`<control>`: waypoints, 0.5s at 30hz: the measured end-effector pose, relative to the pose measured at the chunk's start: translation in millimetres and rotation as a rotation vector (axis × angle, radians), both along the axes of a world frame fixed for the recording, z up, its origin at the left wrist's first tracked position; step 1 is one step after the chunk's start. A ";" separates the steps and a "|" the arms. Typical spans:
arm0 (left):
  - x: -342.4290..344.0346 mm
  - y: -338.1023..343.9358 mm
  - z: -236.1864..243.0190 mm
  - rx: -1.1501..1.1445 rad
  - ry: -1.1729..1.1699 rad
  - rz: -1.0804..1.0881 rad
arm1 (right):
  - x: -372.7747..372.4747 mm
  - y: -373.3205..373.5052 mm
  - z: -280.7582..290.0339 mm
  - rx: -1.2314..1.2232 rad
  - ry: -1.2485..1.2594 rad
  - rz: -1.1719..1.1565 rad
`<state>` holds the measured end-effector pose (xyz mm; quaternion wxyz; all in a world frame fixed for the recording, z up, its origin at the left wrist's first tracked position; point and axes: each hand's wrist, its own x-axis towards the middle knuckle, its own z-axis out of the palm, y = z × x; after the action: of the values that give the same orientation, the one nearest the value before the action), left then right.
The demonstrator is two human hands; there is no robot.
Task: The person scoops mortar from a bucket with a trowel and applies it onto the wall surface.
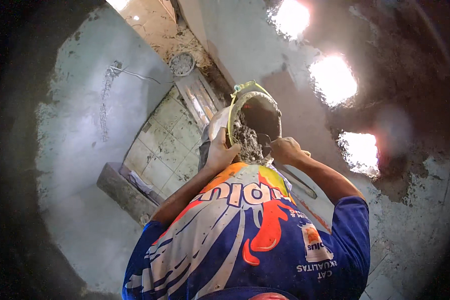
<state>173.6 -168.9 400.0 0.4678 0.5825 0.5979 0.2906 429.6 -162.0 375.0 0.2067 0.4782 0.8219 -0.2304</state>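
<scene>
In front of my chest a bucket (218,119) is tipped with its mouth toward me, its yellow-green handle (230,117) standing off the rim. Wet grey mortar (246,139) lies along the lower inside wall. My left hand (221,156) is closed on the bucket's left rim, the thumb near the mortar. At the right side of the mouth, my right hand (288,151) is closed around what looks like a trowel (263,139); its dark blade reaches in beside the mortar, while its grip is hidden by my fingers.
Tiles (167,125) spattered with mortar cover the floor at left. Beyond them are a long board (197,97) and a round tub of grey material (182,64). A grey ledge (127,192) stands at left. Bright openings (333,80) pierce the right wall; wires (135,75) stick out of the left one.
</scene>
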 end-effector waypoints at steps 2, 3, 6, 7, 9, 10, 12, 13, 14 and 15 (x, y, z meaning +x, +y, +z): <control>-2.1 -4.4 -2.6 0.011 -0.029 0.028 | 2.1 -2.4 1.9 -0.003 0.049 -0.120; -3.0 -7.3 -10.6 0.003 -0.060 0.055 | 2.9 -2.3 -1.7 -0.005 0.056 -0.116; -4.1 -9.5 -8.9 -0.062 -0.049 0.095 | 1.1 4.8 -1.0 -0.038 0.081 -0.121; -4.1 -8.9 -6.6 -0.123 -0.013 0.099 | 2.2 4.9 5.4 -0.066 0.044 -0.125; -4.0 -12.6 -14.4 -0.065 -0.069 0.127 | 4.2 0.8 7.9 -0.086 0.031 -0.114; -3.9 -14.7 -20.4 -0.005 -0.128 0.142 | 1.9 5.0 7.8 -0.089 0.035 -0.103; -2.0 -11.2 -21.3 0.048 -0.062 0.139 | -9.2 19.3 20.7 -0.102 0.036 -0.068; -2.2 -11.5 -20.7 0.029 -0.061 0.142 | -16.1 20.8 9.6 -0.105 0.037 -0.063; -2.0 -12.5 -16.9 0.007 -0.060 0.142 | -23.1 18.6 -8.8 -0.089 0.029 -0.002; -3.1 -14.7 -20.3 0.005 -0.060 0.149 | -26.6 19.0 -18.8 -0.071 0.022 0.064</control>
<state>170.5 -183.6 379.7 0.4610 0.5284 0.6248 0.3434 403.0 -143.0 356.2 0.2221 0.4413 0.8303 -0.2578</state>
